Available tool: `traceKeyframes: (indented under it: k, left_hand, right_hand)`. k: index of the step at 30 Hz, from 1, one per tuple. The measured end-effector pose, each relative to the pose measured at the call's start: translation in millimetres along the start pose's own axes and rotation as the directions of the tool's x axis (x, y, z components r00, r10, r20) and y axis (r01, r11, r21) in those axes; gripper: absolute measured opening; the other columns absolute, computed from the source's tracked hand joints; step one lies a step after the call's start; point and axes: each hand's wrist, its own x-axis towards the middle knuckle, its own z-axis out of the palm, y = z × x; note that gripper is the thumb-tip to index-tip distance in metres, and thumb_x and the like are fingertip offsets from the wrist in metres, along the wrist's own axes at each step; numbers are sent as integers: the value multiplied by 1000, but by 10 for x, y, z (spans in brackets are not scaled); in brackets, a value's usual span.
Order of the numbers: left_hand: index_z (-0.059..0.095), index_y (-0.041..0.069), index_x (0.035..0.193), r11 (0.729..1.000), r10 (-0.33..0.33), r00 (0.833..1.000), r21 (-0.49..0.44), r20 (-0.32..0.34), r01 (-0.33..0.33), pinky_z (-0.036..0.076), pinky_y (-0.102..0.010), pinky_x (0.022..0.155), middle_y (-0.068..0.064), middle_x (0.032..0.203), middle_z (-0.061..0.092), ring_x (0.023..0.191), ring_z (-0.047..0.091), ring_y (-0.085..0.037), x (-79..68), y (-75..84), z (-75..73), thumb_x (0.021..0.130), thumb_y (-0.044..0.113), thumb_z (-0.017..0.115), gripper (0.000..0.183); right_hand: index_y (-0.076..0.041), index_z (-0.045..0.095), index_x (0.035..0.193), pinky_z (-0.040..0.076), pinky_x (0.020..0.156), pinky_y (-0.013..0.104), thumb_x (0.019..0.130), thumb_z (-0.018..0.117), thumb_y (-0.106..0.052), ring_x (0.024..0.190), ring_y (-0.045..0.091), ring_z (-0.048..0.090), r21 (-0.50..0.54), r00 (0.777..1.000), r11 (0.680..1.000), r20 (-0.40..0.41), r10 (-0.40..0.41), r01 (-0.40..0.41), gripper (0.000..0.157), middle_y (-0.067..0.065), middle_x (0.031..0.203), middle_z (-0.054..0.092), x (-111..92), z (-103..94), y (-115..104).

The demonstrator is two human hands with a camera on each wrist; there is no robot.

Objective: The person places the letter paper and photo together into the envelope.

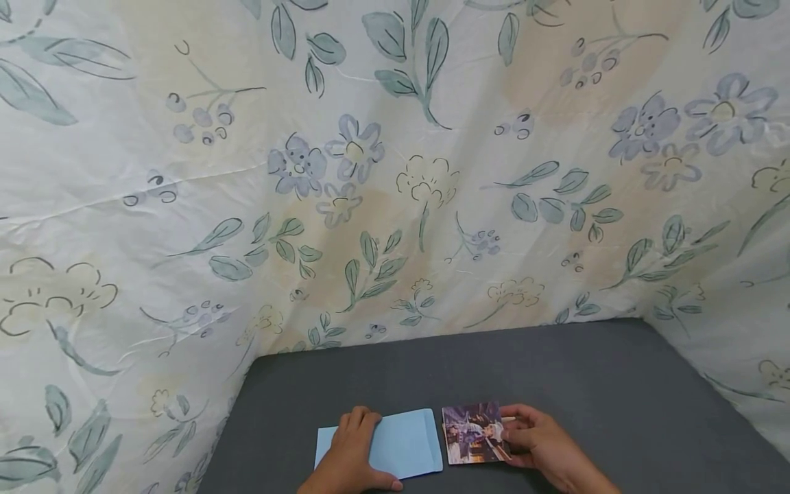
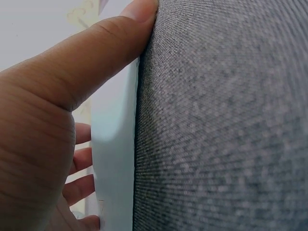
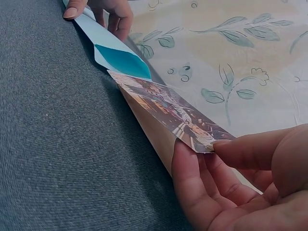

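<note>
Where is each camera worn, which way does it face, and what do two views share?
Head: on the head, facing forward and down at gray surface and floral cloth; left grip and right grip show.
Left wrist: on that wrist, facing along the blue envelope and gray surface; left grip shows.
Right wrist: on that wrist, facing the picture card the right grip pinches; left grip shows beyond.
Head and right wrist share picture card, blue envelope, both grips.

No legible lettering, numbers or signs, on printed card [image 1: 474, 433], blue envelope [image 1: 404, 444], floral cloth [image 1: 395, 206]
</note>
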Motion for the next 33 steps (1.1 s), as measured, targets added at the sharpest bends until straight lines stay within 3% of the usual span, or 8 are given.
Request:
traceKeyframes:
  k: [33]
  left_hand:
    - [45, 18, 132, 999, 6, 1000, -32, -3, -7, 41, -49, 85, 2, 124, 36, 110, 35, -23, -52, 17, -1, 52, 81, 70, 105]
  right_hand:
    - [5, 47, 130, 52, 68, 45, 91, 62, -10, 80, 25, 61, -12, 1000, 1000, -1, -25, 25, 45, 14, 99, 58, 103, 239, 75]
